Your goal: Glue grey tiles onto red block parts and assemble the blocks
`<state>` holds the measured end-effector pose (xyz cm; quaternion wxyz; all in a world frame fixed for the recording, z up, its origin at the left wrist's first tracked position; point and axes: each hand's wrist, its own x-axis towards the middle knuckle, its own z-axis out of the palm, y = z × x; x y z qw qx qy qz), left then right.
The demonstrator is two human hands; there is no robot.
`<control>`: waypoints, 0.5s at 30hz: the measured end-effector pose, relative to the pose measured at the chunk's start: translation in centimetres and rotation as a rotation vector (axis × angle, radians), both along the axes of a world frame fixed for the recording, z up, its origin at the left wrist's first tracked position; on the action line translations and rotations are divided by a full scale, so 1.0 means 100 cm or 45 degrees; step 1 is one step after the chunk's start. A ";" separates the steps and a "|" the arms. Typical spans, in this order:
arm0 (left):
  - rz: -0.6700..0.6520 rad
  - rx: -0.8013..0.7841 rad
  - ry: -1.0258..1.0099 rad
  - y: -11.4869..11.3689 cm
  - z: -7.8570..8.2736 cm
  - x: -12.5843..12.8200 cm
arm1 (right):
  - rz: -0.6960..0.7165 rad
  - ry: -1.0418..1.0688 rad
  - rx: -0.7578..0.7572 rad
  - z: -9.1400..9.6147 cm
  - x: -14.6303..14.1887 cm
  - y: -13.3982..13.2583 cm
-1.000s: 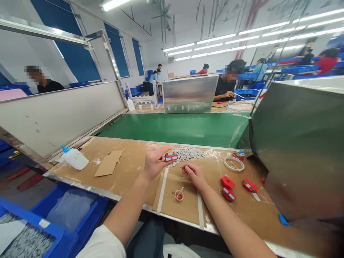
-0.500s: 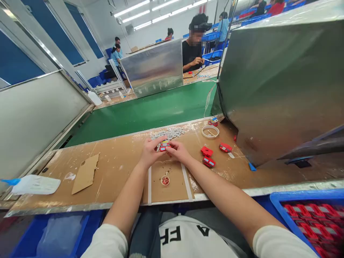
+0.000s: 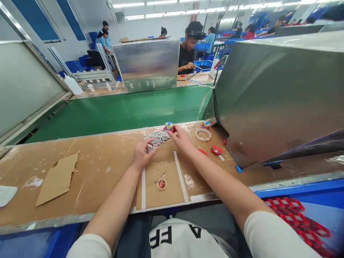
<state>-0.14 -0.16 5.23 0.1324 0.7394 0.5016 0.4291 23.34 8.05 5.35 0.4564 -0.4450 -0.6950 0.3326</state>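
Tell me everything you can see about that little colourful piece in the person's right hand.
The colourful piece is small and blocky, red low down, with blue on top and paler, yellowish parts between. It looks like hard plastic; finer details are too small to read. The right hand grips it at one side, by the far end of the grey pieces. Whether it touches them or is held clear, I can't tell.
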 end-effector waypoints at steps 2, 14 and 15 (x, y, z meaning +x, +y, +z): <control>-0.073 -0.090 0.003 0.001 -0.003 0.002 | -0.146 -0.356 0.047 0.007 0.017 0.033; -0.287 -0.090 0.222 0.003 -0.014 0.011 | -0.363 -0.678 -0.223 -0.009 0.046 0.166; -0.299 -0.083 0.240 0.004 -0.015 0.011 | -0.342 -0.635 -0.211 -0.007 0.041 0.176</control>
